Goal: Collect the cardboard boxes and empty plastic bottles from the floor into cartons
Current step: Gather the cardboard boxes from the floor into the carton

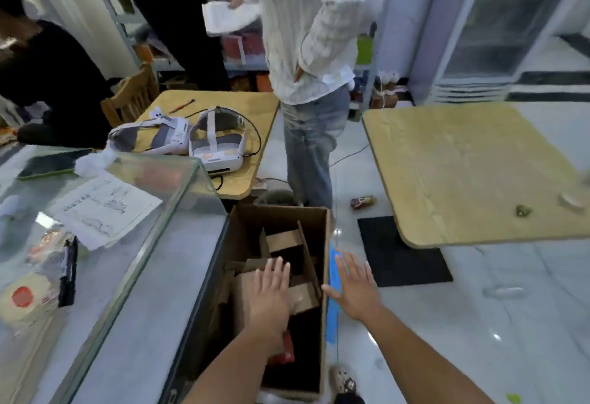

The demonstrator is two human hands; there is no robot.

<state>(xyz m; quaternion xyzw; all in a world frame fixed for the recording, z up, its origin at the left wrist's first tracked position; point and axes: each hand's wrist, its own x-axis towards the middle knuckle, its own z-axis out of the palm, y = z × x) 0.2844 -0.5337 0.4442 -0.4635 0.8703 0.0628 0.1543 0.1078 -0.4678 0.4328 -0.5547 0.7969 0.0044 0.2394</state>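
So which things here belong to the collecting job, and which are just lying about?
Job: open carton, cardboard pieces inside it, clear plastic bottle on floor, left hand, right hand.
Lying about: two headsets, printed sheet, black mat.

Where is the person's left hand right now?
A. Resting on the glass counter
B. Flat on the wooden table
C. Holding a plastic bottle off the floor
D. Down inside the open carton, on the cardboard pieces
D. The left hand lies spread, fingers open, on the brown cardboard pieces inside the open carton, while the right hand is outside its right wall.
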